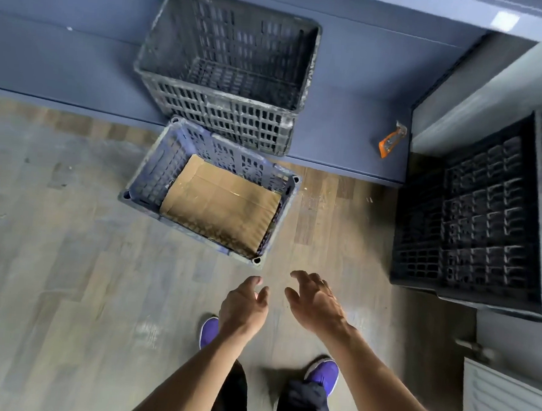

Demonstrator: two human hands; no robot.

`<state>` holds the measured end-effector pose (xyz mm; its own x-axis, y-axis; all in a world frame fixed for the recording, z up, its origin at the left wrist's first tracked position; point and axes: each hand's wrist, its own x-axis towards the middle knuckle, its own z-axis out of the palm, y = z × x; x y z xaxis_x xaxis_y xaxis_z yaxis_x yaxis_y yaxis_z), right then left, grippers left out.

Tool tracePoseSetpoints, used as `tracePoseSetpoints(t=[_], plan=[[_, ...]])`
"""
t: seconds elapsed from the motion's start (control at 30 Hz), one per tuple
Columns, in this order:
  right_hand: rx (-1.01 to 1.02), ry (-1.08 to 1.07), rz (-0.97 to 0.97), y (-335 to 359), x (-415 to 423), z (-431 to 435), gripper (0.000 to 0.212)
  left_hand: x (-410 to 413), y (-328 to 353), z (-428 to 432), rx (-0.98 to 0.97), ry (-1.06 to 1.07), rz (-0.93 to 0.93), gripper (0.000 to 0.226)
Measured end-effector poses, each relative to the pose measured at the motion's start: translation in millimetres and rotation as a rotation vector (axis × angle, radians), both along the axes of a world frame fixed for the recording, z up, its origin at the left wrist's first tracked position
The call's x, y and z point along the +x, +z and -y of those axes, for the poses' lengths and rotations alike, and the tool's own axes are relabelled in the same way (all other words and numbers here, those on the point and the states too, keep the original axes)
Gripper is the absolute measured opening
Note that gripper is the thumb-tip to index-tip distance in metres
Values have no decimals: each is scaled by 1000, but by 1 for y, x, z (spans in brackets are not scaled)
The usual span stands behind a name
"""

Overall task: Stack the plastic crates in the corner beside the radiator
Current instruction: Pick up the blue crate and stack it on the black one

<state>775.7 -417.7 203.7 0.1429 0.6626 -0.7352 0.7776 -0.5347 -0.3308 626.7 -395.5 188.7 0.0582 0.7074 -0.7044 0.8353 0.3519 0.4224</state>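
Note:
A blue-grey plastic crate (151, 177) sits on the wooden floor with a sheet of cardboard (221, 205) lying inside it. Behind it a taller black slatted crate (218, 118) stands on a low blue platform against the wall. A third black crate (474, 219) stands in the corner at the right, above the white radiator (505, 408). My left hand (245, 306) and my right hand (316, 301) hover side by side just short of the blue-grey crate's near corner, fingers loosely spread, holding nothing.
An orange and grey utility knife (391, 140) lies on the blue platform (348, 137) between the tall crate and the corner. My feet in purple shoes (323, 374) stand on the wooden floor (67, 255) below my hands. Bare floor stretches away to the left.

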Motion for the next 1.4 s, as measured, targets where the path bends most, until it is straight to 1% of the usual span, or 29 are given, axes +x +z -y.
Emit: tracePoseSetpoints(t=[0.23,0.37,0.6,0.7,0.83,0.93,1.07,1.13,1.17,1.2,1.27,1.3,1.33,1.4], plan=[[-30,74,21,-7,-57,-52,46,-67,-13,-36,-16,31,-3,37],[-27,112,34,-19,-75,-77,43,-87,-24,-55,-46,66,-7,37],[-69,227,75,-57,-78,-114,45,-90,-58,-86,-110,197,-16,41],[-43,272,79,-77,-72,-133,43,-85,-75,-96,-135,260,-29,41],[26,354,78,-119,-54,-159,41,-79,-118,-108,-160,378,-55,41],[99,423,127,-154,-32,-180,37,-70,-156,-115,-178,453,-114,46],[127,534,235,-188,-7,-208,43,-51,-184,-125,-172,545,-178,54],[154,555,255,-201,0,-223,43,-39,-193,-136,-193,572,-123,75],[161,557,257,-209,2,-230,44,-34,-199,-140,-230,629,-88,80],[169,552,259,-215,2,-237,44,-31,-205,-144,-247,708,-74,73],[194,550,275,-227,3,-251,45,-34,-221,-148,-179,826,-226,58],[210,551,291,-231,3,-258,46,-37,-229,-148,-149,849,-284,52],[230,554,305,-236,3,-266,46,-41,-233,-149,-117,856,-299,48],[278,558,332,-245,5,-281,47,-47,-245,-153,-90,857,-300,48]])
